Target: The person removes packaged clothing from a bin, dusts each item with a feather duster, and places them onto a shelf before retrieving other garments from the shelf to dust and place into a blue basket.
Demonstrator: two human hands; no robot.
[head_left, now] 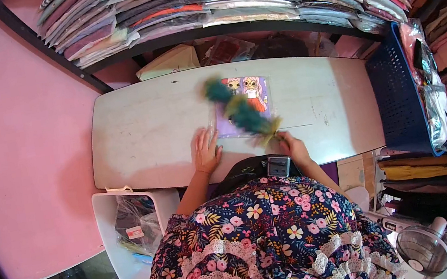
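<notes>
My right hand (293, 146) is closed around the handle end of a fluffy green and yellow duster (248, 115), which is smeared by motion. The duster slants up and left across a packaged purple garment (228, 126) in clear plastic, printed with cartoon girls, and covers part of the print. My left hand (206, 151) lies flat with fingers spread on the white table (142, 122), its fingertips by the lower left corner of the package.
Stacks of bagged clothes (250, 0) fill a shelf above the table's far side. At the right edge stands a blue basket (398, 94) with packaged items. A white bin (110, 211) of plastic bags sits front left. Folded clothes (436, 168) lie at right.
</notes>
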